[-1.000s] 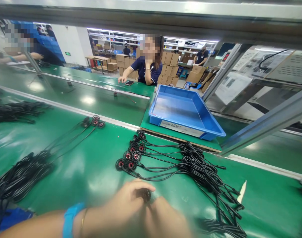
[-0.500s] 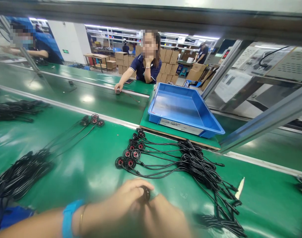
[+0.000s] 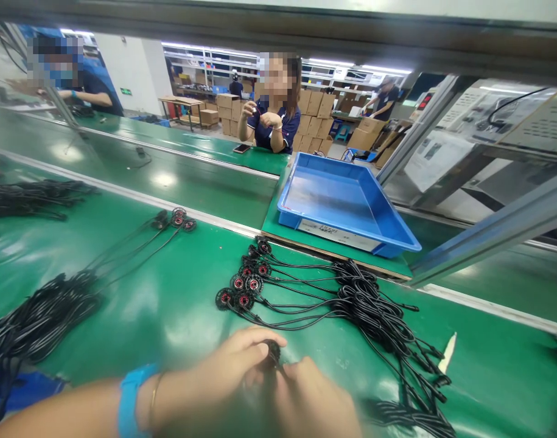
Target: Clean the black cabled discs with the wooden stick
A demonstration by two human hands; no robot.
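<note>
My left hand point(image 3: 235, 368) is closed around a small black round disc point(image 3: 273, 351), thumb on top and index finger along its far edge. My right hand point(image 3: 317, 395) is pinched at the disc's near right side; what its fingertips grip is hidden and blurred. Just beyond both hands lie several black discs with red spoked centres point(image 3: 253, 283), each on a black cable. Their cables point(image 3: 360, 304) run to the right into a coiled bundle.
A blue tray point(image 3: 399, 244) stands on a raised green board behind the cables. More discs point(image 3: 178, 216) and a cable bundle point(image 3: 45, 310) lie at left. A pale pointed strip point(image 3: 448, 353) is at right. Across the line sits a co-worker point(image 3: 278, 131); a metal post point(image 3: 492, 219) slants at right.
The co-worker opposite has lifted a hand from the line, and both their hands are now raised together. My hands stay around the disc with little movement; the view has shifted slightly.
</note>
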